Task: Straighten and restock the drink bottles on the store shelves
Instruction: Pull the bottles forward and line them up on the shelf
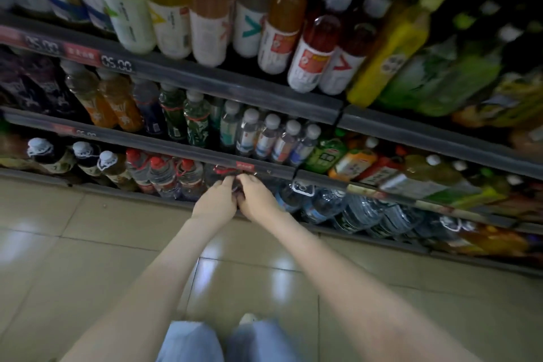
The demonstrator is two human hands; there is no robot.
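Both my hands reach down to the bottom shelf [164,198]. My left hand [216,200] and my right hand [255,195] are side by side, fingers curled round a clear water bottle [226,175] with a red handle, mostly hidden behind them. Left of it stand several red-capped water bottles [160,175]. To the right lie large clear water jugs [323,206] with blue labels.
Shelves above carry small water bottles [266,135], green bottles [195,120], orange drinks [117,103] and tall juice bottles [279,23] on top. Dark tea bottles [85,159] stand at bottom left. A tiled floor [88,258] lies below; my jeans [223,341] show at the bottom.
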